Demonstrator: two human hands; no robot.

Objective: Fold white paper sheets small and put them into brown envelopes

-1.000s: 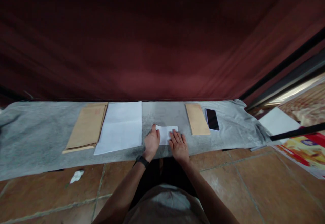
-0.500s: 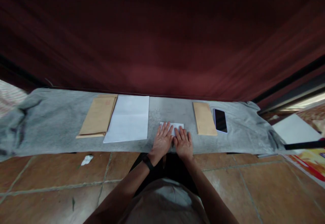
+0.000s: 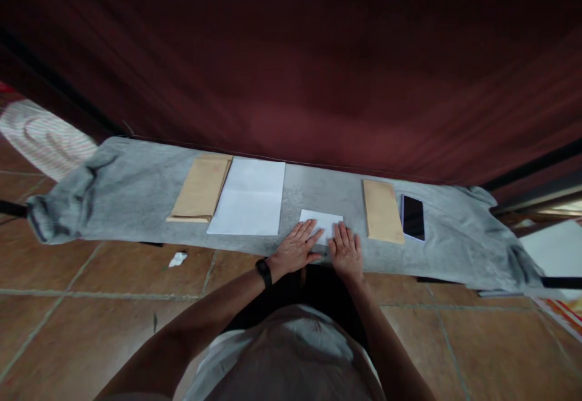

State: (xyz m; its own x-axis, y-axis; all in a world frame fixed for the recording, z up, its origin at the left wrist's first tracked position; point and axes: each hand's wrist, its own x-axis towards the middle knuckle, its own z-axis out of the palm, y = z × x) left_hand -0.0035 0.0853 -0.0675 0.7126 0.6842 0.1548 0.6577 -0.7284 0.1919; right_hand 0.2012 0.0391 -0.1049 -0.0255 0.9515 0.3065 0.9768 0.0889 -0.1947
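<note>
A small folded white paper (image 3: pixel 324 222) lies flat on the grey cloth in front of me. My left hand (image 3: pixel 296 247) rests palm down over its left and near part, fingers stretched out. On its right edge my right hand (image 3: pixel 345 249) lies flat with the fingers extended. Left of my hands is a stack of white sheets (image 3: pixel 250 198), and beyond it sits a pile of brown envelopes (image 3: pixel 200 188). A single brown envelope (image 3: pixel 383 212) lies to the right, beside a dark-screened phone (image 3: pixel 413 218).
The long narrow bench is covered with grey cloth (image 3: pixel 122 195). A dark red curtain (image 3: pixel 291 122) hangs along its back edge. Crumpled white tissue (image 3: pixel 177 259) lies on the tiled floor (image 3: pixel 109 322). At far right there is a white board (image 3: pixel 555 249).
My hands have moved apart, exposing more of the folded paper between them. The view has shifted, so the bench appears further right and slightly tilted.
</note>
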